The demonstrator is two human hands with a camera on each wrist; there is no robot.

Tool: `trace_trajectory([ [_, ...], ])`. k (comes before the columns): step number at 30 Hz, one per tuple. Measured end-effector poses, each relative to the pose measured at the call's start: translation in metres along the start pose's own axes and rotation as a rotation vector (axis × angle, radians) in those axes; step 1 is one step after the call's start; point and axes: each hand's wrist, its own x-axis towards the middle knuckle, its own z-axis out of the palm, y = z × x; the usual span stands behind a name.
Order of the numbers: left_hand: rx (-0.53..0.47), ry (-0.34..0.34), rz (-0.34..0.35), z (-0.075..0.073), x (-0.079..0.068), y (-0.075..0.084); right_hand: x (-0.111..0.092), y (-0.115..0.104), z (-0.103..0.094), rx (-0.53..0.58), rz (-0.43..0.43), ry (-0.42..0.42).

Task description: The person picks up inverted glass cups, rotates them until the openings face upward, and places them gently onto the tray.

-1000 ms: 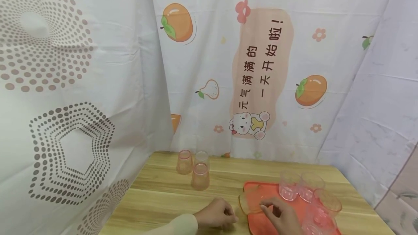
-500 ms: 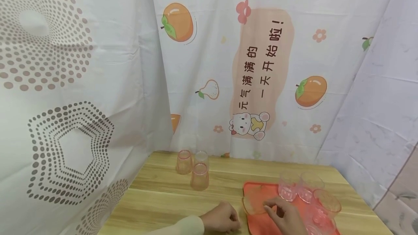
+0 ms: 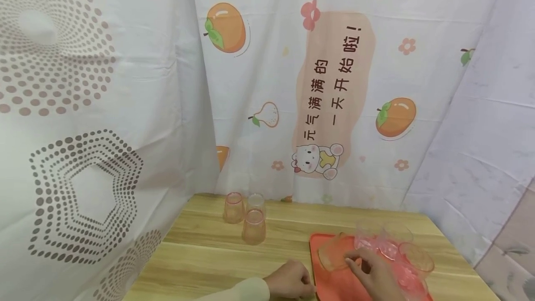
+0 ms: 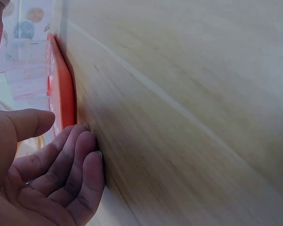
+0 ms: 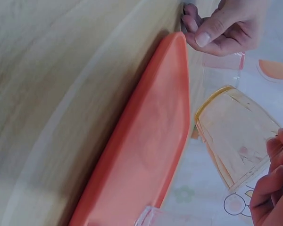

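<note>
Right hand (image 3: 378, 273) pinching the amber see-through cup (image 5: 238, 134)!

It's gripping one edge, the tilted cup extending leftward from those fingers, over the red tray (image 3: 342, 287). The left hand (image 3: 291, 281) is resting farther off, beside the tray's left edge, fingers loosely curling, holding nothing. Pinkish tumblers (image 3: 411, 280) are crowding the tray's right.

Glossy plas. yel. cup (image 5: 238, 136), smooth plas. tray (image 5: 148, 141)

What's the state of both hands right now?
Left hand: open, fingers loosely curled, holding nothing.
Right hand: holding a clear yellowish cup.
</note>
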Motion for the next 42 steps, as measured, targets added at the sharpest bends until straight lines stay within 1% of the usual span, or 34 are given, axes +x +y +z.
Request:
trace_trajectory([
  [3,0.005,0.005,0.000,0.001,0.002,-0.001,0.002,0.003,-0.003,-0.025,-0.046,0.018],
  [7,0.041,0.007,0.001,0.005,0.005,-0.003,0.001,0.008,-0.005,-0.040,-0.111,0.023],
  [8,0.053,0.011,0.002,0.005,0.006,-0.003,0.001,0.009,-0.005,-0.039,-0.108,0.019],
  [10,0.107,0.019,0.011,0.008,0.008,-0.003,0.000,0.010,-0.006,-0.037,-0.093,0.011],
  [14,0.155,0.044,-0.001,0.012,0.011,-0.003,0.000,0.013,-0.007,-0.052,-0.056,0.007],
  [18,0.199,0.070,-0.015,0.014,0.012,-0.002,0.001,0.017,-0.009,-0.084,-0.091,0.020],
  [24,0.300,0.108,-0.011,0.019,0.015,0.000,0.000,0.025,-0.014,-0.094,-0.157,0.053],
  [28,0.344,0.109,-0.011,0.021,0.018,-0.002,0.001,0.032,-0.018,-0.109,-0.194,0.067],
  [31,0.346,0.103,-0.004,0.021,0.019,-0.002,0.002,0.036,-0.023,-0.130,-0.203,0.062],
  [33,0.331,0.097,0.002,0.021,0.020,-0.002,0.002,0.036,-0.026,-0.153,-0.191,0.048],
  [36,0.302,0.091,0.010,0.021,0.019,-0.002,0.001,0.035,-0.030,-0.200,-0.143,0.019],
  [40,0.306,0.090,0.032,0.020,0.019,-0.002,-0.001,0.035,-0.034,-0.259,-0.076,-0.012],
  [42,0.314,0.092,0.044,0.020,0.020,-0.002,-0.002,0.038,-0.035,-0.282,-0.084,-0.012],
])
